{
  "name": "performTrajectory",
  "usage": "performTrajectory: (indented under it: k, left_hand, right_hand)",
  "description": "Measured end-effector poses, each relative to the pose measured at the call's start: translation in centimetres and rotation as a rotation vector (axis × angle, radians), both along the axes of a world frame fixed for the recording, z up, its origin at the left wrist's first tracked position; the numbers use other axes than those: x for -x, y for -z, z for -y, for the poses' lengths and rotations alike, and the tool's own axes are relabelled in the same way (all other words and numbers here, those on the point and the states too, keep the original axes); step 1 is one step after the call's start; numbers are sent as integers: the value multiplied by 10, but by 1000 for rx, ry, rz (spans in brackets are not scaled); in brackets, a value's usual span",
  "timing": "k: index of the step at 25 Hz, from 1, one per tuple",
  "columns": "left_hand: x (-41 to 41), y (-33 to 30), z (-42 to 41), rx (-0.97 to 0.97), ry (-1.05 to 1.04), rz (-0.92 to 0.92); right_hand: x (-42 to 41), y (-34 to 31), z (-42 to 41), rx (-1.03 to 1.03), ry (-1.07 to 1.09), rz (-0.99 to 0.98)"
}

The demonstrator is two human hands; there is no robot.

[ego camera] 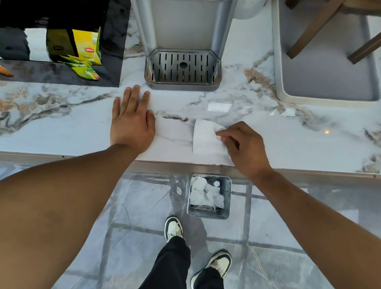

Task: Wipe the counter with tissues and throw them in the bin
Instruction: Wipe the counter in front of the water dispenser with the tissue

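Marble counter point(301, 145), tissue point(205, 138), silver dispenser point(183, 38), white tray point(327, 71), tea box point(87, 46)

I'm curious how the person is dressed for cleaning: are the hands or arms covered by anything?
No. The left hand and right hand are bare: no gloves, rings or watch visible. Both forearms are uncovered as far as the view shows, with no sleeves.

At frame centre we see a tissue point(206, 137) on the counter point(70, 121), between our left hand point(132, 124) and right hand point(242, 147). Above it stands a dispenser point(184, 27); below, on the floor, a bin point(210, 196) holding tissues.
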State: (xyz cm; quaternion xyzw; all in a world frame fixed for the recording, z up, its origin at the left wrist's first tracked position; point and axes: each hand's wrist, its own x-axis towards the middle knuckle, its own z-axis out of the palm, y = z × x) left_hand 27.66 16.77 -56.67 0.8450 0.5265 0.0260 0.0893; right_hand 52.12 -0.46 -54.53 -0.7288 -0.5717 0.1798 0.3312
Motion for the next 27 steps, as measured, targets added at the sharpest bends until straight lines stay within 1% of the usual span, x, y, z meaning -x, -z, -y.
performTrajectory:
  k: [2, 6, 8, 10, 12, 14, 16, 19, 23, 27]
  left_hand:
    - [0, 2, 0, -3, 2, 2]
    - [1, 2, 0, -17, -9, -5]
    - [1, 4, 0, -20, 6, -15]
    - [1, 5, -1, -12, 10, -16]
    - [2, 5, 0, -9, 16, -20]
    - [2, 5, -1, -6, 26, -15]
    - [2, 4, -1, 2, 34, -8]
    - [2, 5, -1, 7, 38, 2]
    - [3, 7, 0, -9, 48, -7]
    - [3, 6, -1, 2, 43, 11]
  right_hand:
    - [11, -2, 28, 35, -33, -44]
    - [42, -2, 99, 201, -93, -137]
    - [50, -7, 117, 206, -46, -185]
    - [43, -16, 107, 145, 46, -176]
    - [29, -27, 83, 74, 121, -105]
    - [13, -35, 56, 27, 150, -31]
    - [2, -39, 34, 28, 135, 29]
    - [-4, -32, 13, 69, 51, 95]
    - [-9, -17, 0, 131, -24, 110]
    - [-11, -7, -4, 151, -19, 98]
